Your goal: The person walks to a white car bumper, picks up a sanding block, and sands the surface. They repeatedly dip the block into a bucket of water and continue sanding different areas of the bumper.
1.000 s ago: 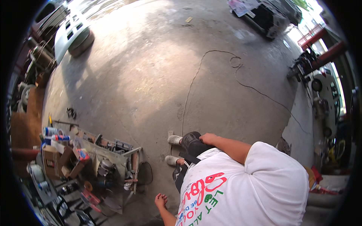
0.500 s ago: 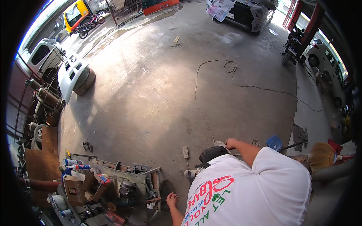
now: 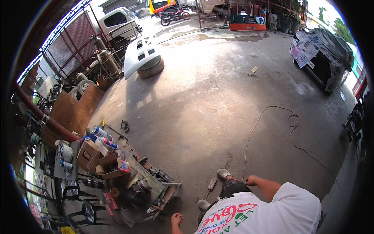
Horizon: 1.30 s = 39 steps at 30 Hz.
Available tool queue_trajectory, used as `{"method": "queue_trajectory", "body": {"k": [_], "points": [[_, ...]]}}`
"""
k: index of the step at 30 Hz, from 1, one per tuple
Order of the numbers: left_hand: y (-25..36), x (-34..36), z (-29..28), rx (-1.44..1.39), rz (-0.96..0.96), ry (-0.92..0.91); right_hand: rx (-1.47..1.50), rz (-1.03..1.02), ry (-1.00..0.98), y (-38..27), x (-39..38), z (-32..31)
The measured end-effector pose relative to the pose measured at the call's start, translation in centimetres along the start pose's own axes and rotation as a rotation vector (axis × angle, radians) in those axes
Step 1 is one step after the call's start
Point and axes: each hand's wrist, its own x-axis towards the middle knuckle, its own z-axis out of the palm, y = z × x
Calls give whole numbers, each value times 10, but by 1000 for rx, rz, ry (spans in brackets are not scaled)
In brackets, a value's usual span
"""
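My left hand (image 3: 177,218) hangs low beside my body, close to the right end of the cluttered workbench (image 3: 165,182). Its fingers are curled in, and nothing shows in them. My right hand (image 3: 252,180) is in front of my thigh with its fingers closed; whatever they may hold is hidden. A thin pale cord (image 3: 249,146) runs over the floor and reaches my legs right beside that hand; I cannot tell whether they touch. A white power strip (image 3: 212,183) lies on the floor between my shoes.
Cardboard boxes (image 3: 89,155), cans and tools crowd the bench at left. Dark plastic chairs (image 3: 87,212) stand below it. Farther off are a white bumper (image 3: 141,54) on a drum, gas cylinders (image 3: 108,62) and a paper-covered car (image 3: 325,58). A small wooden piece (image 3: 254,69) lies on the concrete.
The view has swung left, so the bench, bumper and cord sit farther right and lower. My right hand stays near my thigh, my left low by the bench.
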Motion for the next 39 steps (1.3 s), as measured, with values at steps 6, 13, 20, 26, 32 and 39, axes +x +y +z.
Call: {"method": "queue_trajectory", "body": {"k": [6,13,20,26,32,39], "points": [[-9,-36,73,-362,-28,310,-290,-571,189,-109,79,-137],[-86,-96,212,63,-248,101,-14,-632,253,-161,87,-250],[-6,-92,242,65,-224,-5,161,-129,-44,7,153,-255],[14,-111,171,-403,18,537,-579,-192,-305,7,152,-211],[8,-93,183,-231,50,535,-776,-388,103,-125,204,-255],[-143,-111,151,161,-159,549,-26,-679,-26,-371,46,-195]]}}
